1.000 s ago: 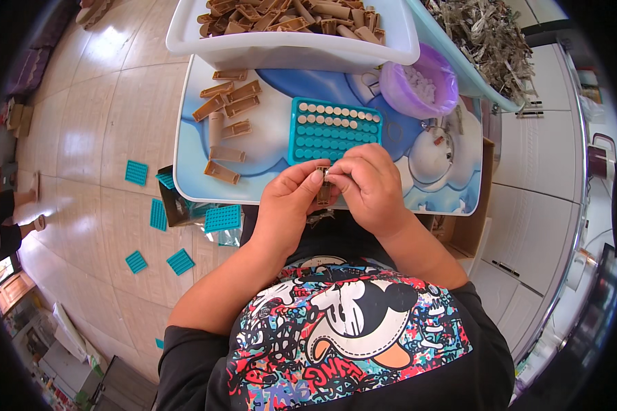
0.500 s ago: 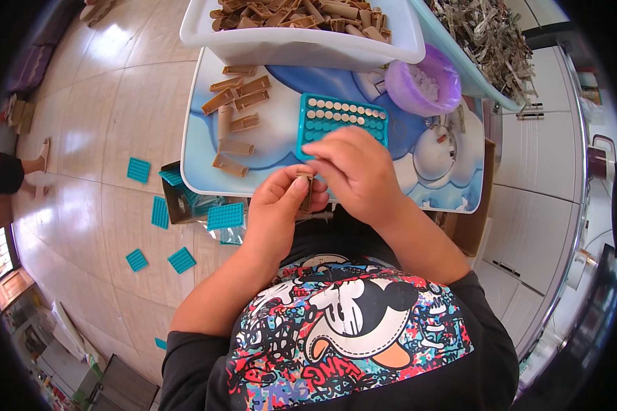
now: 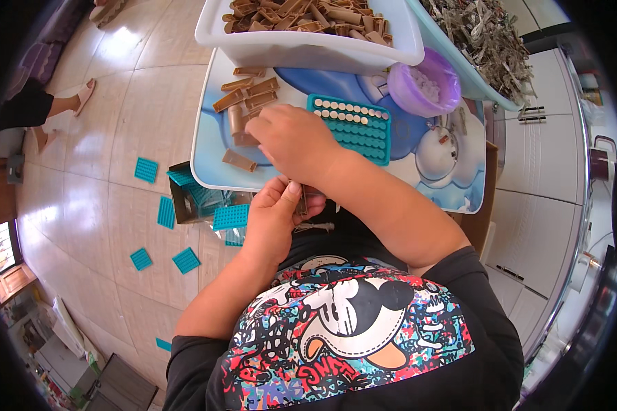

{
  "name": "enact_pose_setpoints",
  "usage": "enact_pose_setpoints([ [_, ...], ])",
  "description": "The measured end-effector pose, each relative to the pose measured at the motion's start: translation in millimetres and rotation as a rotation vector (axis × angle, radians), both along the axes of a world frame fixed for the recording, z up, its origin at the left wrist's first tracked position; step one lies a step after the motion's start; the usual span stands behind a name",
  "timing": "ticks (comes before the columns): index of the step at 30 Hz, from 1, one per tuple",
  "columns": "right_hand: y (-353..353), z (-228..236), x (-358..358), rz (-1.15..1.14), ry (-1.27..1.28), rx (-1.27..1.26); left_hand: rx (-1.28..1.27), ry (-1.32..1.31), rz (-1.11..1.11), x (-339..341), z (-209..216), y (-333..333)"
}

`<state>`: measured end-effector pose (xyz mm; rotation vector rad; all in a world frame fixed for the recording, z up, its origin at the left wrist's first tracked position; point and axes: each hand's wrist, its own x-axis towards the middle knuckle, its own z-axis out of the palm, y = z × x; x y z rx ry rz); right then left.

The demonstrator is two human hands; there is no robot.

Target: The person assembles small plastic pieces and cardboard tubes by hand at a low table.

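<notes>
Over brown plastic troughs (image 3: 238, 161), rushing the right hand (image 3: 296, 142) (can't tell its grip) could scatter them; left hand (image 3: 275, 209) pinches another trough (image 3: 304, 201)

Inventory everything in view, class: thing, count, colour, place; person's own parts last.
Table: one, blue and white, centre
Deep tub: one, white, top centre
Troughs: many, brown, in deep tub; at least eight on table
Socketed tray: one, teal, on table
Discs: over a dozen, white, in tray
Basin: one, purple, table's upper right
Wide tub: one, pale blue, upper right
Strips: many, greyish, in wide tub
Carton: one, brown, below table, left
Loose trays: five, teal, floor, left; more at carton
Cabinets: several, white, right
Another person's legs: two, black shorts, left
Shirt: one, black, printed front, below
Left grip: one, bare, table's near edge, holding a trough
Right grip: one, bare, over loose troughs
</notes>
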<state>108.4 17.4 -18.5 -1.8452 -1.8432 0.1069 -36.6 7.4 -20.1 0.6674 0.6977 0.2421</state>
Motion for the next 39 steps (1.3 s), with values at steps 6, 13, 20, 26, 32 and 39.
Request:
enact_pose_setpoints([
  [6,-50,32,18,-0.116,-0.101,0.168,0.049,-0.025,0.193,9,19,-2],
  [13,-110,42,6,-0.107,0.166,0.099,0.037,-0.061,0.09,18,17,2],
  [20,-126,27,1,-0.088,0.349,0.099,0.069,-0.007,0.03,14,10,-7],
  [26,-133,32,4,0.012,0.429,-0.013,0.075,0.023,-0.034,10,17,-7],
  [32,-136,42,12,-0.052,0.469,-0.073,0.01,0.007,-0.029,18,24,-6],
  [39,-140,46,13,-0.008,0.415,-0.111,0.036,0.004,-0.145,17,22,-7],
])
